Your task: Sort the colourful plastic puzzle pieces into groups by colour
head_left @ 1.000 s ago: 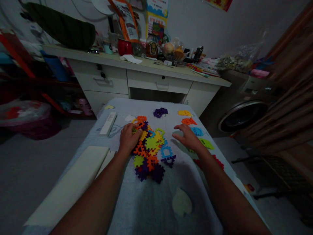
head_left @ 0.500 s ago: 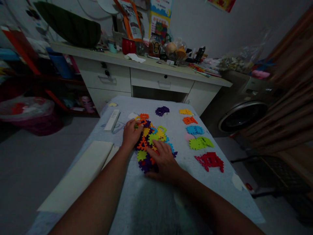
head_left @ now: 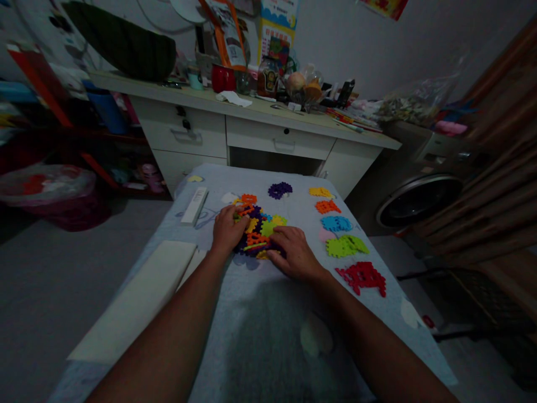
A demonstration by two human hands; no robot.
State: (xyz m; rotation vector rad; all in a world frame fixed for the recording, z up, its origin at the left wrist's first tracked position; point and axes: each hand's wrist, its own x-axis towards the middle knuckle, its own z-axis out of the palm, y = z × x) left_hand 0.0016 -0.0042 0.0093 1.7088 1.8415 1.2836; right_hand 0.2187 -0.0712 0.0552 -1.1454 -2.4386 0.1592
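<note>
A heap of small plastic building pieces with toothed edges (head_left: 253,225), in purple, orange, yellow, lime and blue, lies on the cloth-covered table. My left hand (head_left: 229,229) cups its left side, thumb and fingers spread against the pieces. Against the right side rests my right hand (head_left: 297,253), open and curved, its thumb apart from the fingers; the fingertips are partly hidden among pieces. Sorted by colour along the right are yellow pieces (head_left: 321,192), orange pieces (head_left: 328,207), blue pieces (head_left: 336,224), lime pieces (head_left: 346,245) and red pieces (head_left: 361,277). Purple pieces (head_left: 279,190) sit beyond the heap.
On the table's left lie a narrow white box (head_left: 194,206) and a long pale board (head_left: 138,296). A cluttered white desk (head_left: 255,126) stands behind, with a washing machine (head_left: 419,179) to its right. A lined bin (head_left: 54,196) is on the floor at left.
My right hand has moved away from me and slightly right, and the heap's near part has been pushed together toward the middle. My left hand has hardly moved.
</note>
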